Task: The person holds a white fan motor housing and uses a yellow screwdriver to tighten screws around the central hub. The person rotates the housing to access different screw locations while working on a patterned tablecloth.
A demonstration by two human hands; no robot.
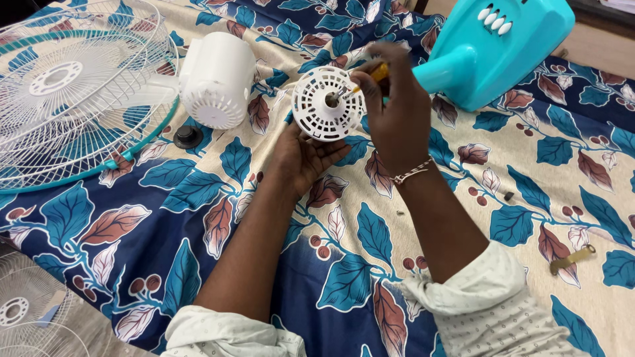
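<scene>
While the left hand [305, 155] cups the white vented cover [329, 104] at upper centre, the right hand [395, 112], clamped on the screwdriver [365, 80], could let its tip slip and gouge plastic.

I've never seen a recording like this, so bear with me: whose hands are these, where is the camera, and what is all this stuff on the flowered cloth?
The single picture comes from a camera worn on a person's head, looking down at their own bare hands; there is no robot. The left hand holds up a round white slotted plastic cover. The right hand grips a yellow-handled screwdriver, its tip at the cover's centre hole. On the leaf-patterned cloth lie fan parts: a white wire fan guard, a white motor housing, a turquoise fan base, a black knob and a small brass bracket.
</scene>
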